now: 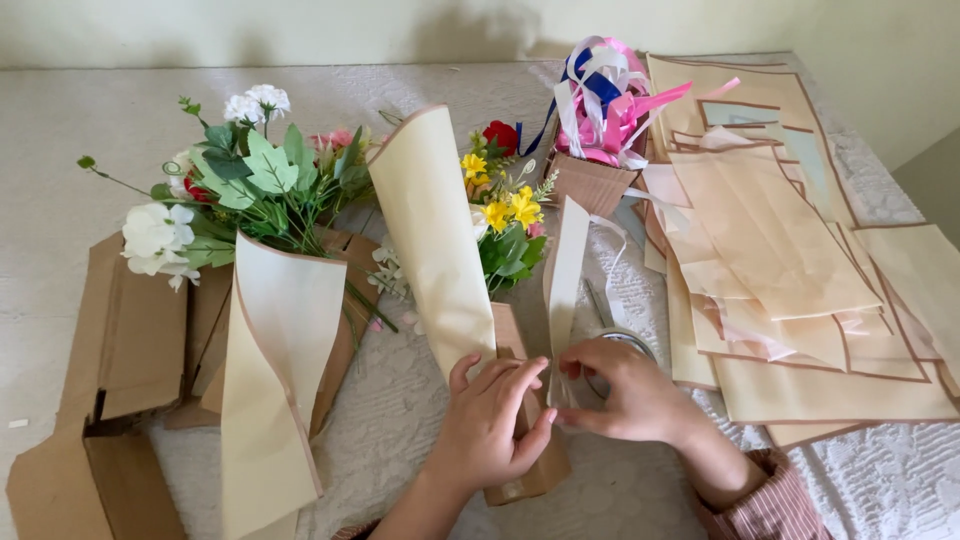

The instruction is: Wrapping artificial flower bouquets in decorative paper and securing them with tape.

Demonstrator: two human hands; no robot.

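A small bouquet of yellow and red flowers (505,205) lies wrapped in cream paper (432,235) with a brown paper base (530,470). My left hand (490,420) presses flat on the wrap's lower part. My right hand (625,385) pinches the wrap's edge next to the left fingertips, where a clear strip seems to sit. A roll of clear tape (625,340) lies just behind my right hand, partly hidden.
A second bouquet with white and green flowers (235,185) in cream paper (275,370) lies at left on flattened cardboard (120,350). Sheets of peach wrapping paper (790,270) cover the right side. A brown holder of pink, white and blue ribbons (605,100) stands at the back.
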